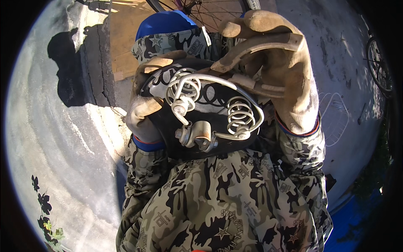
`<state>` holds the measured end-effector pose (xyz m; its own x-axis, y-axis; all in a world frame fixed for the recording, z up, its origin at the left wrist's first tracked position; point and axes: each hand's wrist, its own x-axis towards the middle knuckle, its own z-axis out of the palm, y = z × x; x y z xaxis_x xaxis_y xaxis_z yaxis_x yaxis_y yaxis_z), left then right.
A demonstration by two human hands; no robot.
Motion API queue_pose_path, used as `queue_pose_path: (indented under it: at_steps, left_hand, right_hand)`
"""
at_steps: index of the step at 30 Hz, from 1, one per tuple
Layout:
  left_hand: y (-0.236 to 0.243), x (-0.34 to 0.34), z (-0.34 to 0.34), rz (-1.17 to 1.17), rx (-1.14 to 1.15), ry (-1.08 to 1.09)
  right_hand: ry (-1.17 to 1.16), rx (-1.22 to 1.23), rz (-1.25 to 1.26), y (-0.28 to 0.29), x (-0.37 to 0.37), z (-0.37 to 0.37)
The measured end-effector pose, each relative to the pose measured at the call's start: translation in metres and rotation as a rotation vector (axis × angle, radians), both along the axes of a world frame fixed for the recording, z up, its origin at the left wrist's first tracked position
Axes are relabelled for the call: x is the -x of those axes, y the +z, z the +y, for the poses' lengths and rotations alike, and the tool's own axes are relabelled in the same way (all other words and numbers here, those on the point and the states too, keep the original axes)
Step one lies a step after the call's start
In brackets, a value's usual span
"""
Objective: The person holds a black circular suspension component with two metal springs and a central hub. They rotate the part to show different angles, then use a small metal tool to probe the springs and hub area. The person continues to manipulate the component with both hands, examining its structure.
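Observation:
A black bicycle saddle (170,133) lies underside up in front of my chest, with two pale metal coil springs, a curved rail and a bolted seat clamp (201,131) showing. My left hand (140,115), in a tan work glove, is closed round the saddle's left edge. On the other side my gloved right hand (294,80) grips a pair of pliers (258,46) with worn brown curved handles, which stand apart. The jaws of the pliers point toward the far part of the saddle, and I cannot make out what they touch.
Beyond my hands is a spoked bicycle wheel (210,10), with a brown board (121,46) on the ground beside it. A rounded blue thing (163,23) lies nearer. Another bicycle (378,63) stands far right. Leafy stems (48,222) grow at lower left.

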<state>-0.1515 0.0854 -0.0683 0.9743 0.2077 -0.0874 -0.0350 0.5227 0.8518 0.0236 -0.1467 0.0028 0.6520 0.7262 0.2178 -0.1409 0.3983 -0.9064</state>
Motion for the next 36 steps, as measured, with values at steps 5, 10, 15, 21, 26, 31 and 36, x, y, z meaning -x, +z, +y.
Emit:
queue_pose_path:
  at_steps: [5, 10, 15, 21, 26, 31, 36]
  left_hand:
    - [-0.019, -0.024, 0.019, -0.112, 0.513, -0.22]
    - [-0.031, -0.017, 0.034, 0.186, 0.967, -0.334]
    - [-0.021, 0.002, 0.016, -0.087, 0.407, -0.128]
    - [-0.023, -0.01, 0.009, -0.21, 0.397, -0.164]
    - [-0.034, 0.025, 0.006, -0.018, -0.837, 0.208]
    - [-0.04, 0.045, 0.015, -0.135, -1.273, 0.432]
    - [-0.041, 0.046, 0.01, 0.052, -1.111, 0.402]
  right_hand:
    - [-0.01, 0.021, -0.03, 0.003, 0.002, 0.0]
    - [-0.022, 0.044, -0.061, 0.004, 0.002, -0.001]
    - [-0.013, -0.016, -0.044, 0.002, -0.001, 0.003]
    - [0.006, -0.167, 0.031, 0.001, -0.005, 0.013]
    - [0.068, -0.353, 0.126, 0.001, -0.008, 0.026]
    - [0.126, -0.49, 0.181, 0.001, -0.008, 0.038]
    - [0.06, -0.456, 0.204, 0.006, -0.007, 0.045]
